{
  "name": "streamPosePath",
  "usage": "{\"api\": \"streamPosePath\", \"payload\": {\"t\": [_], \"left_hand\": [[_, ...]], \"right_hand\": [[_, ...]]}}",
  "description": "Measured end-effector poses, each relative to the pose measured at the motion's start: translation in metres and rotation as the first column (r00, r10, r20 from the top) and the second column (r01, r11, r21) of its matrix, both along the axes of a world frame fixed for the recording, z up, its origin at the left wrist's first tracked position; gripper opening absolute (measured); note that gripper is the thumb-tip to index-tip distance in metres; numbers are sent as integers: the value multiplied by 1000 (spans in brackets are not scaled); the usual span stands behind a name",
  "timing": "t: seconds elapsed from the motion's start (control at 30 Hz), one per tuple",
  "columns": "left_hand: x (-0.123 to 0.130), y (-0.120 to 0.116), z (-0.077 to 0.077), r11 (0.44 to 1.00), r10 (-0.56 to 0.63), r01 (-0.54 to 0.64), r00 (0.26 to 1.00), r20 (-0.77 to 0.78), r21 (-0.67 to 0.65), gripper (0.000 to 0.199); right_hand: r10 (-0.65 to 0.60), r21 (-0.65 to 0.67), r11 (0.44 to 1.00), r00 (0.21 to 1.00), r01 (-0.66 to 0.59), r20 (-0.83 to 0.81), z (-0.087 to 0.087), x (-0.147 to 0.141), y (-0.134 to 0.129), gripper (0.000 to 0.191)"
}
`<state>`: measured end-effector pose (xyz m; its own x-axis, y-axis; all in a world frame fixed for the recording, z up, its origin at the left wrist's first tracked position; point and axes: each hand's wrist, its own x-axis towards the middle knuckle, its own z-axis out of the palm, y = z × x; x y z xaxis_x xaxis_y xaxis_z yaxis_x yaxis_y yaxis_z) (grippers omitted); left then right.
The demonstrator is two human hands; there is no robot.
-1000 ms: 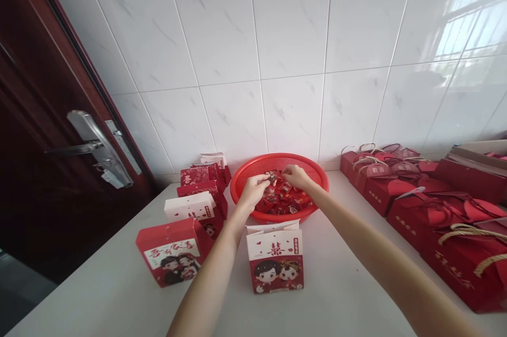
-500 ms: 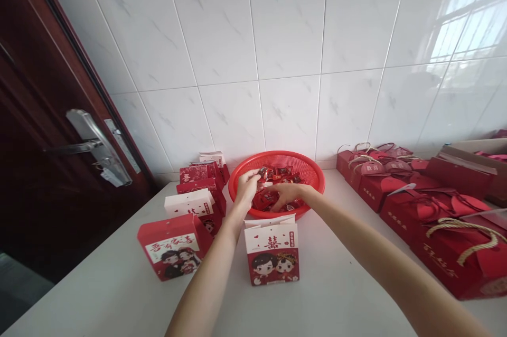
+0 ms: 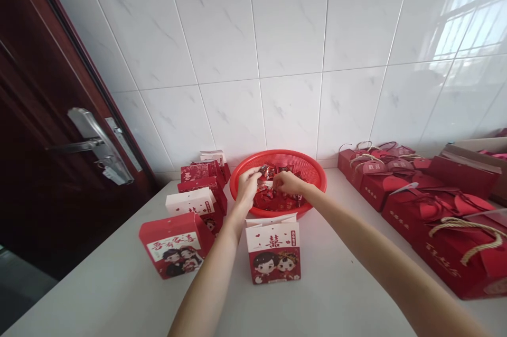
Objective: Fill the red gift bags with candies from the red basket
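Note:
A red plastic basket point(image 3: 320, 177) holds many small wrapped candies point(image 3: 273, 200), mostly red. Over its left side, my left hand point(image 3: 247, 187) has its fingers curled around a few dark red wrapped candies point(image 3: 268, 170). My right hand point(image 3: 288, 183) is inside the basket with its fingers drawn together over the candies; what lies between the fingertips is hidden. In front of the basket, between my forearms, a white and red gift box point(image 3: 273, 253) with a cartoon couple stands upright, its top flaps partly raised.
A row of red and white gift boxes point(image 3: 174, 247) runs along the left. Red boxes with rope handles point(image 3: 447, 242) are lined up on the right, with an open carton point(image 3: 481, 147) behind. A tiled wall point(image 3: 289, 99) backs the white table; a dark door point(image 3: 47, 131) stands left.
My right hand's spread fingers have closed together, and the hand has risen slightly among the candies. My left hand stays nearly in place, with candies now more visible at its fingertips.

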<state>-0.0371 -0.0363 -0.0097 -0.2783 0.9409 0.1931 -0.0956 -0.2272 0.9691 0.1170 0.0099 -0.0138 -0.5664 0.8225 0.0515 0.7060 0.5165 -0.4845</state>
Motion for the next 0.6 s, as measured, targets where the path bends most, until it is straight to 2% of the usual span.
{"api": "streamPosePath", "payload": {"t": [0.13,0.23,0.33,0.47,0.6], "left_hand": [[0,-1,2,999,-22,23,999,23,-41,17],[0,-2,3,999,-27,28,999,31,-47,16],[-1,-3,3,998,-29,31,999,38,-46,15],[-2,-4,4,999,-27,29,999,44,-38,17],[-1,-3,4,999,-30,32,999,44,-29,20]], "right_hand": [[9,-22,1000,1000,-9,-11,2,3,-4,18],[135,-159,980,989,-124,60,3,2,-10,22],[251,-278,937,960,-210,121,4,-1,-16,16],[298,-329,913,946,-242,129,6,-4,-20,26],[347,-385,874,935,-295,70,7,-2,-19,29]]}}
